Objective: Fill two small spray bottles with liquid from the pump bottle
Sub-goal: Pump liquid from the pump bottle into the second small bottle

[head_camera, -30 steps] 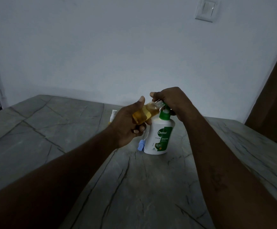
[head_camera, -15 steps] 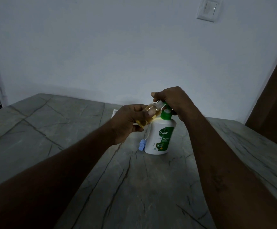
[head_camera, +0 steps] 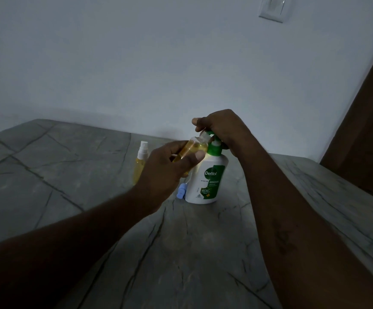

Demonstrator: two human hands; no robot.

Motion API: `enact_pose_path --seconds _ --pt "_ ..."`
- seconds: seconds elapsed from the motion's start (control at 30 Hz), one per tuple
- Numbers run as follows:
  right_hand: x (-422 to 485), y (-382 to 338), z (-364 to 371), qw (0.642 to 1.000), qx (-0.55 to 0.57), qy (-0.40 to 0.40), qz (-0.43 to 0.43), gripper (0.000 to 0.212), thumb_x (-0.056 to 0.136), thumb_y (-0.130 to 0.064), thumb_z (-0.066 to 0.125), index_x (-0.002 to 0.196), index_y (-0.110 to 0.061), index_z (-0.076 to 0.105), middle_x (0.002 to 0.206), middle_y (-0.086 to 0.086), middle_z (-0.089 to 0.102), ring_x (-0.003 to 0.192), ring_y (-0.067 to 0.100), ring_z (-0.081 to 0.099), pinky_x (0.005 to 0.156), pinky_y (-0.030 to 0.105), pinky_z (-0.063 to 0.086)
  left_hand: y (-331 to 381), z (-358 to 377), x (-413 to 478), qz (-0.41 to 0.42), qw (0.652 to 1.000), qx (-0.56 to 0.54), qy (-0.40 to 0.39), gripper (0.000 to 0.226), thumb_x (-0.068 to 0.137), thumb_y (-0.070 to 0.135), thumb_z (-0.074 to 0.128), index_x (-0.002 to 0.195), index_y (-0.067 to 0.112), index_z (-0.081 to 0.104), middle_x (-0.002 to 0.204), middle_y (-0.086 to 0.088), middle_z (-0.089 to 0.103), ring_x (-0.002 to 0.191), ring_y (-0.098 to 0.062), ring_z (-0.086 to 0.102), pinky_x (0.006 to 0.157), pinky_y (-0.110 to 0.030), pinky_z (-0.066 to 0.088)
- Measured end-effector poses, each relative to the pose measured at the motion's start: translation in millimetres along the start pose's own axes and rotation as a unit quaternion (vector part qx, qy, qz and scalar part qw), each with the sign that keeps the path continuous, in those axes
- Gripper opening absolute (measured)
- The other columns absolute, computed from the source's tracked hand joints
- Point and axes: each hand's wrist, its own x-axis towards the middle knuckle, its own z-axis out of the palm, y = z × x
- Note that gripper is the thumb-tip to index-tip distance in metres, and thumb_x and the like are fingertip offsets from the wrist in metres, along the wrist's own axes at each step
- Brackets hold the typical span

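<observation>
The left hand (head_camera: 170, 166) is gripping a small spray bottle (head_camera: 191, 149), with the fingers curled round its body and the thumb lying across the front. The bottle is uncapped and holds amber liquid. It is tilting up and to the right, so that its open neck is sitting right at the spout of the green pump head (head_camera: 214, 146). The right hand (head_camera: 221, 128) is reaching over from the right and closing down on that pump head, fingers curled over the top of it. Whether the fingertips are also touching the small bottle's neck cannot be told. The white Dettol pump bottle (head_camera: 207, 179) is standing upright on the grey veined counter (head_camera: 181, 253), near the far edge and roughly in the middle of the view. A blue sprayer top (head_camera: 181, 194) is lying on the counter just beside the base of the pump bottle, on its left. A second spray bottle (head_camera: 140, 162), filled with yellow liquid and wearing a white sprayer, is standing upright further left, partly hidden behind the left wrist. A pale wall (head_camera: 136, 63) is rising behind the counter, carrying a light switch (head_camera: 272, 8) at the top right, and a brown door (head_camera: 363, 130) is showing at the right edge.
</observation>
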Motion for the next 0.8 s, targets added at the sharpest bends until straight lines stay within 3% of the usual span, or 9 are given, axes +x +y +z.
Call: enact_pose_path --seconds 0.2,0.4,0.57,0.8 --pt "-0.2 1.6 -0.2 1.0 0.003 -0.001 0.007 0.029 0.085 -0.045 0.076 0.087 -0.017 0.08 0.078 -0.004 0.071 0.068 0.015 0.062 0.062 0.029 0.048 -4.2 10.4 -1.3 0.024 0.997 0.05 0.061 0.046 0.091 0.056 0.065 0.126 0.027 0.069 0.113 0.009 0.072 0.101 -0.014 0.069 0.086 -0.048 0.061" --pt "-0.8 -0.6 0.6 1.0 -0.002 -0.008 0.011 0.032 0.086 -0.046 0.075 0.093 -0.014 0.08 0.08 -0.007 0.069 0.07 0.014 0.058 0.062 0.028 0.045 -6.0 9.7 -5.3 0.041 0.993 0.078 0.078 0.05 0.091 0.065 0.058 0.127 0.03 0.067 0.115 0.009 0.071 0.098 -0.013 0.069 0.086 -0.047 0.061" --pt "-1.4 1.0 3.0 1.0 0.009 -0.014 0.02 0.031 0.085 -0.042 0.077 0.094 -0.013 0.081 0.081 -0.005 0.067 0.071 0.016 0.057 0.062 0.028 0.044 -2.6 10.1 -7.4 0.045 0.993 0.068 0.088 0.031 0.095 0.054 0.06 0.121 0.037 0.066 0.112 0.011 0.072 0.096 -0.011 0.07 0.086 -0.045 0.061" --pt "0.7 4.1 5.3 0.999 0.005 -0.03 0.029 0.03 0.085 -0.043 0.077 0.093 -0.014 0.08 0.087 -0.002 0.071 0.077 0.016 0.062 0.067 0.029 0.048 -4.5 8.5 -6.1 0.041 0.993 0.059 0.092 0.035 0.098 0.05 0.06 0.124 0.029 0.068 0.113 0.011 0.073 0.099 -0.009 0.07 0.085 -0.046 0.062"
